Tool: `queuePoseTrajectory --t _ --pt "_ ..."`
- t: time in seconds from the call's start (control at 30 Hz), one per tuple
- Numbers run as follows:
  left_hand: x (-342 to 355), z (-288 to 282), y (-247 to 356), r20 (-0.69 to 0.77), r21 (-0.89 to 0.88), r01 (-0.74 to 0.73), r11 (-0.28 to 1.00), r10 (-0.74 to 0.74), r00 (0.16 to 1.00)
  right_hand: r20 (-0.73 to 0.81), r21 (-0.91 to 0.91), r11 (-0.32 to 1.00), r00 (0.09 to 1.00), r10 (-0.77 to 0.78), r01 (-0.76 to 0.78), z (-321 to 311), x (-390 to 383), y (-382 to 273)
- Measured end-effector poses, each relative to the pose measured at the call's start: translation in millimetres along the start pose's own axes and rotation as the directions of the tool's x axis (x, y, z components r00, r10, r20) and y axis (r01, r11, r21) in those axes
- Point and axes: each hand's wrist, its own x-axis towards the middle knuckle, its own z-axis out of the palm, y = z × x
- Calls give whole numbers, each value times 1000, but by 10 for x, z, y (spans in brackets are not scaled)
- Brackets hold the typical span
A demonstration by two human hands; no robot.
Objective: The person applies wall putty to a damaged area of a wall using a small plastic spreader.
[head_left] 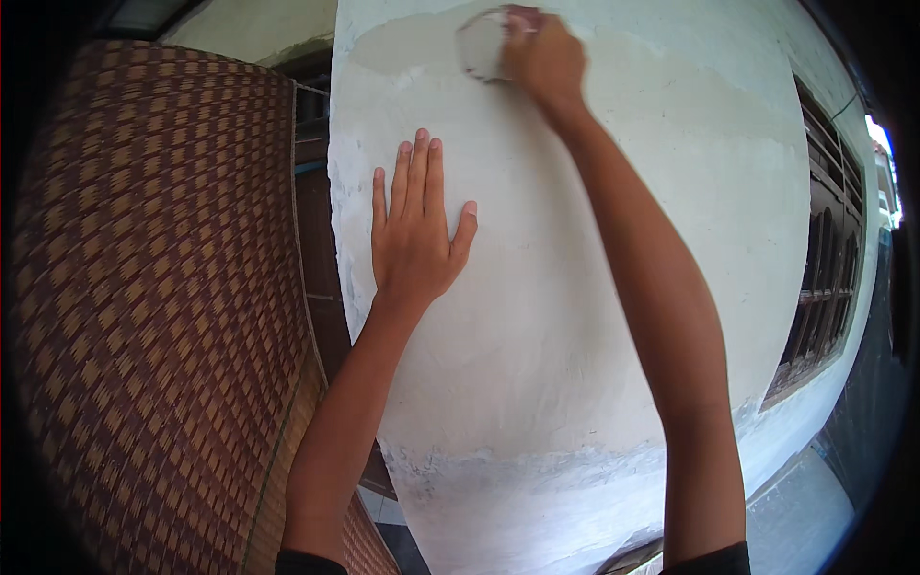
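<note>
Left hand (414,240) flat on smooth, pale wall (517,364); thumb and little finger splayed, middle three closer. Right hand (548,59), high on wall, fingers curled round blurred tool (489,43), perhaps a thin, roundish scraper. Leftward: woven mat (163,287), brown-and-tan checks, curved.

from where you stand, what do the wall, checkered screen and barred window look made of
Wall: likely matte plaster; patchy, smeared coating. Checkered screen: perhaps woven plant strips, matte; interlaced pattern. Barred window: probably matte wood, given its dull brown frame.
</note>
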Motion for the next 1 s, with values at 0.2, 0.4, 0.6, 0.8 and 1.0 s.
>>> queuePoseTrajectory --t 0.2,0.4,0.6,0.8,1.0 --pt "8 38 22 -14 36 1 999 0 1000 -143 127 966 959 244 -226 -690 163 641" --pt "-24 48 -12 -3 25 -1 1000 1 1000 26 567 821 998 57 -61 -423 -277 -446" --pt "-3 12 9 16 11 -4 1000 4 1000 -16 119 993 1000 -23 25 -156 -192 -152" --pt "-34 74 0 -4 20 6 1000 -6 1000 -81 147 961 966 247 -234 -733 -43 401" --pt "1 52 28 -20 36 3 999 -2 1000 -10 509 842 977 215 -180 -588 4 434"
